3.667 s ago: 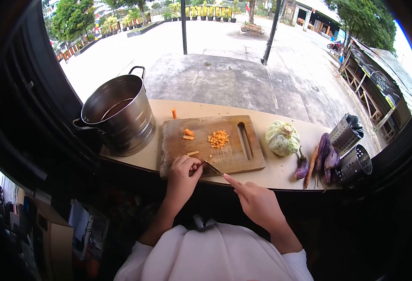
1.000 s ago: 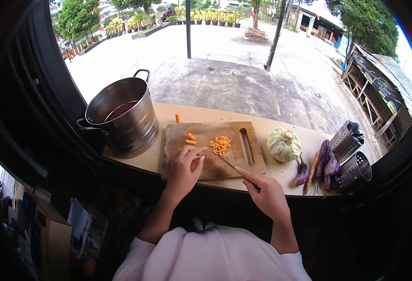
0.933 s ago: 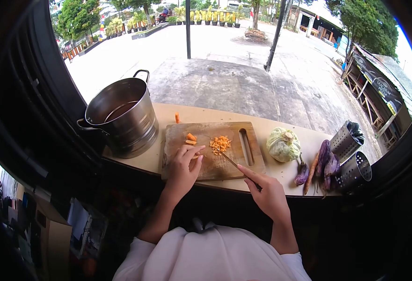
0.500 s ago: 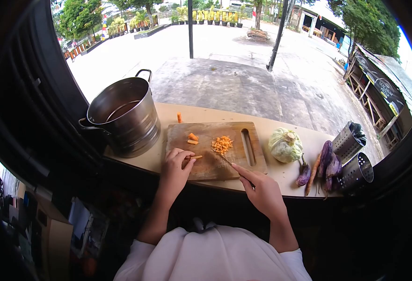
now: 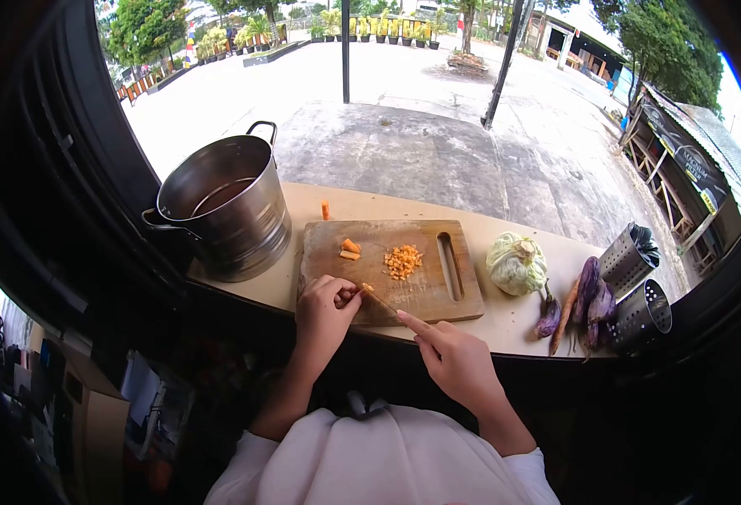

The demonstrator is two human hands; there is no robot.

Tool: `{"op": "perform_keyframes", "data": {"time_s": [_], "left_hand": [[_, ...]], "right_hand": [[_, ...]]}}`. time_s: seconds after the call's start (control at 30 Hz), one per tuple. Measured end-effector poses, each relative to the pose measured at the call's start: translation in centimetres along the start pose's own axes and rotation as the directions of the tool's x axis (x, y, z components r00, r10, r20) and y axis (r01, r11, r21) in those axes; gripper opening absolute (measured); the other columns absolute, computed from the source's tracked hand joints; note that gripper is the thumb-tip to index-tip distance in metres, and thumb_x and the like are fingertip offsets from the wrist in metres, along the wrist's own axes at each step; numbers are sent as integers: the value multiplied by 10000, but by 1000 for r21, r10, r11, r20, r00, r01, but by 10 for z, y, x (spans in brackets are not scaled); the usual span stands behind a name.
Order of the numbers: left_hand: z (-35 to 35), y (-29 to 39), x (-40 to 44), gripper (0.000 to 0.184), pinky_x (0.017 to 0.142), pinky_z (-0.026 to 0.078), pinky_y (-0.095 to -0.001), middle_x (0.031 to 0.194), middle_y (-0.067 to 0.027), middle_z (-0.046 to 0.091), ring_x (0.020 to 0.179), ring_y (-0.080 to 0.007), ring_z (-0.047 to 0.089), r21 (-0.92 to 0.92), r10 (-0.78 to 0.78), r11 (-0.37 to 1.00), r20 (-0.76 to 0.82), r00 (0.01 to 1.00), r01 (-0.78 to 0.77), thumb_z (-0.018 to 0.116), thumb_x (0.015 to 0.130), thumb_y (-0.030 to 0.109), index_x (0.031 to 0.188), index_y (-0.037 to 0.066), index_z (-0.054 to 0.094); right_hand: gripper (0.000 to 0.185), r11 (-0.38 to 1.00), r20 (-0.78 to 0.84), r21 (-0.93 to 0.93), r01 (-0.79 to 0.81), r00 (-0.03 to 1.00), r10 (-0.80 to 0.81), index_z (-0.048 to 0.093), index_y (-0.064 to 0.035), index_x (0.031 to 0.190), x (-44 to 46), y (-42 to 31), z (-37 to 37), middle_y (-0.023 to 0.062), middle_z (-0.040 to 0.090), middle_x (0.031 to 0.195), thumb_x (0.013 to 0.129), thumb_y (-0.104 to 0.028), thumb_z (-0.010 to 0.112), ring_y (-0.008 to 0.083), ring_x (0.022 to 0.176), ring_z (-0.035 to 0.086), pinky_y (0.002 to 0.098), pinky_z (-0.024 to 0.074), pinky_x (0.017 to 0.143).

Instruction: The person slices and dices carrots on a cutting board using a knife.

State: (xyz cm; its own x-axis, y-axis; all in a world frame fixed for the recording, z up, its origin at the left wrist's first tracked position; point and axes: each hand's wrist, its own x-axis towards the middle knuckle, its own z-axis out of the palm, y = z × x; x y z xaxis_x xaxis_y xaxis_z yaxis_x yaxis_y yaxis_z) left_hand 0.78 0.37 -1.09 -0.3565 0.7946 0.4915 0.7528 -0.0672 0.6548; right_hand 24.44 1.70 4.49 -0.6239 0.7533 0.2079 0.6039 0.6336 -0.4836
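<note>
On the wooden cutting board (image 5: 438,293), my left hand (image 5: 328,307) pinches a thin piece of carrot (image 5: 367,289) near the front left. A knife (image 5: 380,301) is gripped in my right hand (image 5: 453,358), index finger stretched along its top. The blade points left and its tip end is at the carrot piece by my left fingertips. Diced carrot (image 5: 403,262) lies in a small heap behind the blade. Two larger carrot pieces (image 5: 350,247) rest on the board's left part. Another carrot stub (image 5: 326,209) stands on the table behind the board.
A tall steel pot (image 5: 236,210) stands left of the board. To the right are a cabbage (image 5: 516,264), eggplants (image 5: 587,286), a whole carrot (image 5: 565,317) and two perforated metal holders (image 5: 642,316). The counter's front edge (image 5: 522,350) runs close to my body.
My right hand has brought the knife left and nearer to me, away from the diced heap to the carrot piece. My left fingers have curled in more around that piece.
</note>
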Motion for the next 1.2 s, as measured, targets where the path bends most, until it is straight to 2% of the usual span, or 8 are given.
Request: {"op": "perform_keyframes", "data": {"time_s": [0.17,0.47,0.57,0.77,0.87,0.97,1.07,1.2], "left_hand": [[1,1,0,124,643,510,-318,785,-62,635,684,-179,593,-7,-5,1000,-17,1000,5,823,789,35,862,18,725],[0,0,0,136,647,502,-335,770,-67,609,691,-196,586,14,9,1000,-16,1000,-8,820,788,29,866,16,709],[1,-1,-1,140,688,496,-382,758,-44,611,726,-226,596,-28,-34,999,-14,999,33,831,786,84,835,56,702],[1,-1,-1,139,685,498,-380,769,-49,618,736,-230,602,-38,-31,999,-11,999,30,828,787,67,849,50,705],[-1,-2,-2,140,661,505,-331,795,-71,619,704,-200,591,-10,29,1000,-4,1000,-29,814,796,9,892,10,713],[-5,-2,-3,141,681,513,-329,816,-74,630,716,-201,599,-68,68,995,-13,998,-69,805,795,-15,902,5,716],[-9,-4,-5,128,707,519,-361,818,-70,626,751,-218,616,-110,24,994,7,1000,-23,816,808,35,893,30,721],[-9,-5,-5,108,709,522,-354,816,-73,621,747,-209,616,-114,27,993,2,1000,-26,798,815,20,885,25,715]], "right_hand": [[517,996,17,-92,8,1000,-6,592,-307,1472,3,-5,10,89,605,808,992,-116,611,286,688,641,409,527,646],[518,999,2,-44,19,1000,-19,584,-313,1480,6,-2,12,88,586,798,995,-133,614,282,683,630,410,518,640],[522,999,27,-50,11,1000,-10,582,-314,1482,1,-4,7,87,584,796,994,-131,614,283,679,626,408,518,639],[524,999,-28,-42,30,999,-32,580,-316,1484,8,-1,21,86,584,796,994,-133,613,284,681,624,410,516,636],[522,997,-9,-78,19,1000,-20,581,-316,1484,12,0,20,86,591,801,995,-134,611,285,686,630,412,520,641],[543,996,-38,-38,79,996,-81,552,-321,1501,7,5,20,98,576,798,991,-144,608,300,622,625,423,522,579],[546,996,-10,-53,76,997,-76,552,-325,1502,2,2,16,95,572,794,989,-146,611,297,615,622,422,521,576],[537,998,17,-59,36,999,-35,571,-307,1493,3,-3,15,81,581,789,989,-127,618,280,674,627,409,520,628]]}}
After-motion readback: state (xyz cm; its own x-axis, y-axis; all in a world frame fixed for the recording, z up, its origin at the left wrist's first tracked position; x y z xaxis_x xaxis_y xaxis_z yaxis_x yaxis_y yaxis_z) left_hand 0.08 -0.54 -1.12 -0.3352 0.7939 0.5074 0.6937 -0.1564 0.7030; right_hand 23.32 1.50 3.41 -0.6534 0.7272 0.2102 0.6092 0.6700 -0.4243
